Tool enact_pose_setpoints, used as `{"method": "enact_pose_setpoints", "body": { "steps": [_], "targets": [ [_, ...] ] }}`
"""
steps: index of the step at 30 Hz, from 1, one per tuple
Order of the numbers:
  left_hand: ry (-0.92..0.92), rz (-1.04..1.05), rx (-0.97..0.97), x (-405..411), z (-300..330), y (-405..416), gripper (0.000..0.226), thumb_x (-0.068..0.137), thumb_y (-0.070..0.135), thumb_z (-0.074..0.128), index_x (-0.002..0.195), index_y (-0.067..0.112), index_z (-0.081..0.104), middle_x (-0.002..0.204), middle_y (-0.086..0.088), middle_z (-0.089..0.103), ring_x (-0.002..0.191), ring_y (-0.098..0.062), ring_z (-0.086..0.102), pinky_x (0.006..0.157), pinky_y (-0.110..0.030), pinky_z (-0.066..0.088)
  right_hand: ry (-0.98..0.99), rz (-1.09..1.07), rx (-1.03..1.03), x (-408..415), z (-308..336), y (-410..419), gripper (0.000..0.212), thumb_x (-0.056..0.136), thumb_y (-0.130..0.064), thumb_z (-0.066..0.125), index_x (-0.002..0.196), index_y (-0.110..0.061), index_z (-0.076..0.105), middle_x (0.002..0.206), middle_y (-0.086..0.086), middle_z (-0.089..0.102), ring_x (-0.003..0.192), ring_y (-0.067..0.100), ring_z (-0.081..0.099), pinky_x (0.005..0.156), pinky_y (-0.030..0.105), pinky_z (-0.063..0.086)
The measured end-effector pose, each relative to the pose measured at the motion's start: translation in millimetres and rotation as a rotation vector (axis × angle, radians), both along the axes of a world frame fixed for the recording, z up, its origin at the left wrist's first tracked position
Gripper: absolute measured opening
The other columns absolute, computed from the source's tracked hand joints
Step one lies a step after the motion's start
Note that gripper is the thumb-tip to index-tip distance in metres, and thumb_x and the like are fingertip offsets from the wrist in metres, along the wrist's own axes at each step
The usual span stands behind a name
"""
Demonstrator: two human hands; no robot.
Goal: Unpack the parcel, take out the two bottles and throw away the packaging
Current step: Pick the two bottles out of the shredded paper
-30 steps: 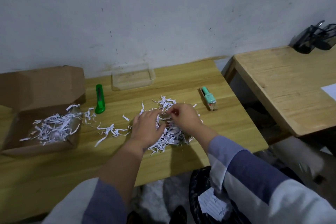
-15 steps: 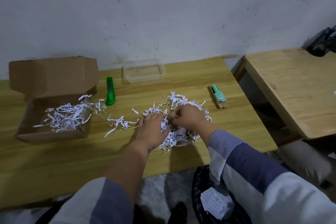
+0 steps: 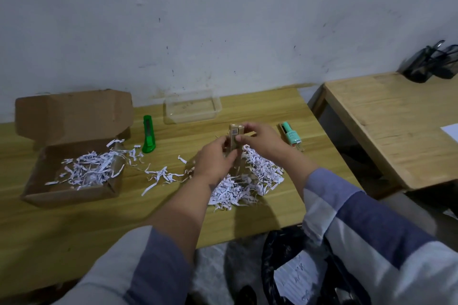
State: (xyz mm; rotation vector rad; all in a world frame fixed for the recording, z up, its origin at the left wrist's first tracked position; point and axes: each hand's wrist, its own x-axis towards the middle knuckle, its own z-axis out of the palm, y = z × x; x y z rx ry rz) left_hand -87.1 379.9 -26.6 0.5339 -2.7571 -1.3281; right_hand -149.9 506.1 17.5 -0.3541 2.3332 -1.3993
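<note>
My left hand (image 3: 215, 161) and my right hand (image 3: 260, 138) hold a slim tan bottle (image 3: 235, 135) upright between them, lifted above a heap of white shredded paper (image 3: 244, 186) on the wooden table (image 3: 62, 225). The left grips its lower part, the right pinches it near the top. A mint-green bottle (image 3: 292, 135) lies on the table to the right of my hands. The open cardboard parcel box (image 3: 74, 146) sits at the left with more shredded paper (image 3: 89, 171) inside.
A green utility knife (image 3: 148, 137) lies beside the box. A clear plastic tray (image 3: 192, 109) stands by the wall. Loose paper strips (image 3: 161, 177) trail between box and heap. A black bin bag (image 3: 297, 267) sits below the table edge. A second wooden table (image 3: 386, 126) stands at right.
Both hands have risen out of the shredded paper heap with the tan bottle held upright between them; before, they were digging in the shreds.
</note>
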Motion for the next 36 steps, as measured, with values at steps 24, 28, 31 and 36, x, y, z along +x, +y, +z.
{"method": "enact_pose_setpoints", "body": {
  "steps": [24,28,31,36],
  "targets": [
    [0.156,-0.274,-0.337,-24.2,-2.4,49.8,0.07,0.084,0.032,0.069,0.145,0.025,0.036,0.14,0.004,0.052,0.124,-0.021,0.049,0.106,-0.037,0.032,-0.627,-0.723,-0.252,-39.3,-24.0,34.3,0.045,0.079,-0.021,0.073,0.117,-0.003,0.055,0.11,0.018,0.066,0.086,0.028,0.064,0.067,0.036,0.055],
    [0.03,-0.351,-0.509,-30.3,-13.0,46.8,0.06,0.091,0.05,0.052,0.143,0.026,0.038,0.147,0.005,0.043,0.136,-0.015,0.037,0.112,-0.04,0.021,-0.409,-0.75,-0.035,-63.2,-28.5,60.9,0.047,0.075,-0.016,0.077,0.117,-0.006,0.057,0.114,0.014,0.064,0.083,0.026,0.062,0.063,0.034,0.055],
    [-0.079,-0.398,-0.507,-31.7,-24.9,43.6,0.053,0.093,0.053,0.046,0.14,0.028,0.043,0.151,0.006,0.038,0.141,-0.014,0.03,0.116,-0.044,0.014,-0.212,-0.729,0.205,-81.9,-33.3,81.8,0.045,0.074,-0.025,0.076,0.115,-0.015,0.06,0.118,0.011,0.061,0.092,0.025,0.063,0.068,0.036,0.055],
    [-0.134,-0.416,-0.506,-30.1,-43.5,40.4,0.051,0.093,0.054,0.044,0.139,0.032,0.043,0.151,0.008,0.037,0.141,-0.012,0.028,0.116,-0.044,0.012,-0.075,-0.691,0.396,-100.8,-52.4,105.5,0.038,0.078,-0.028,0.07,0.114,-0.016,0.066,0.112,0.01,0.068,0.094,0.023,0.066,0.062,0.027,0.049]
  ]
}}
